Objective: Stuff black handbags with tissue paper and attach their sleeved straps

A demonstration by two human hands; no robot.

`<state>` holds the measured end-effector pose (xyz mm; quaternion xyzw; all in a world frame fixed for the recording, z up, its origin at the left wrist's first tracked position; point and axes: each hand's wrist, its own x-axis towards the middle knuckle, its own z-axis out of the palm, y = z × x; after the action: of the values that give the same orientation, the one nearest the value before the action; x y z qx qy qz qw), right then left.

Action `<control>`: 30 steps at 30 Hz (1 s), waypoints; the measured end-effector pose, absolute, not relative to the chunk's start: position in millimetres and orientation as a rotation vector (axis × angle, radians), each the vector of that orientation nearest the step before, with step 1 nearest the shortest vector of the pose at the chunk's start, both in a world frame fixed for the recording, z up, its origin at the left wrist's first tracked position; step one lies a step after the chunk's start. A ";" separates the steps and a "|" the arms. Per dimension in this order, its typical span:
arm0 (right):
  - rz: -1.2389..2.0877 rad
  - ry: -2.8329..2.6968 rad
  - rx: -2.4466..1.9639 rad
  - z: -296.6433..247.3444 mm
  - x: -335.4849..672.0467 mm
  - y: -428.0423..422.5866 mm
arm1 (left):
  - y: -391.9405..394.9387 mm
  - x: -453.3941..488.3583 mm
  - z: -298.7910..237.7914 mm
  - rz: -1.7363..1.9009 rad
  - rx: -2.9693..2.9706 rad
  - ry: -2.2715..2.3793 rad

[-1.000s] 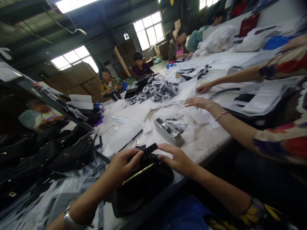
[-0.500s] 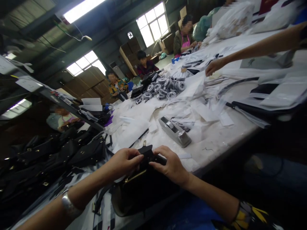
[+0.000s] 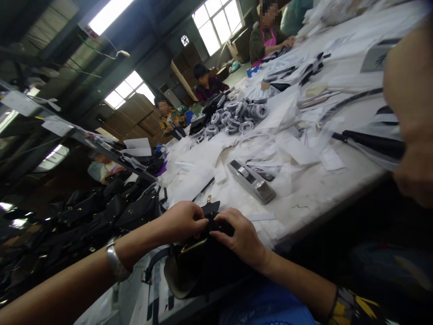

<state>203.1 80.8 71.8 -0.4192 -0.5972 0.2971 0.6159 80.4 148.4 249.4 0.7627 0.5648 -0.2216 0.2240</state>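
Observation:
A black handbag with a gold-coloured metal edge rests at the table's near edge, its opening toward the lower left. At its top, my left hand is closed, thumb and fingers pinching a black strap. My right hand curls from the other side, its fingers closed round the same dark strap close to my left fingertips. A black tab with a gold-coloured metal fitting sticks up just behind both hands. The exact join between strap and bag is hidden by the fingers and shadow.
A grey tape dispenser stands beyond my right hand. Grey wrapped rings and white sheets lie further back. Black bags are piled at left. Another person's arm reaches in at right; several people sit behind the table.
My left fingers have moved in closer to my right hand at the strap. The other person's arm has come much nearer at the right edge. The view has shifted slightly.

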 end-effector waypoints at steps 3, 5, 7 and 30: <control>0.676 -1.411 -0.990 72.0 204.0 78.9 | 152.8 89.3 248.2 -0.714 2.189 1.515; 0.677 -1.451 -1.025 73.0 204.9 78.2 | 155.0 94.0 246.8 -0.743 2.166 1.520; 0.676 -1.503 -1.065 73.8 205.8 77.6 | 156.0 95.8 244.9 -0.753 2.125 1.538; 0.535 -1.473 -0.964 62.5 198.2 61.5 | 117.7 85.0 223.0 -0.694 2.458 1.372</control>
<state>198.2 61.5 62.5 -0.4169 -0.6369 0.2312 0.6060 85.0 117.7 223.0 0.8415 0.4699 -0.2376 0.1208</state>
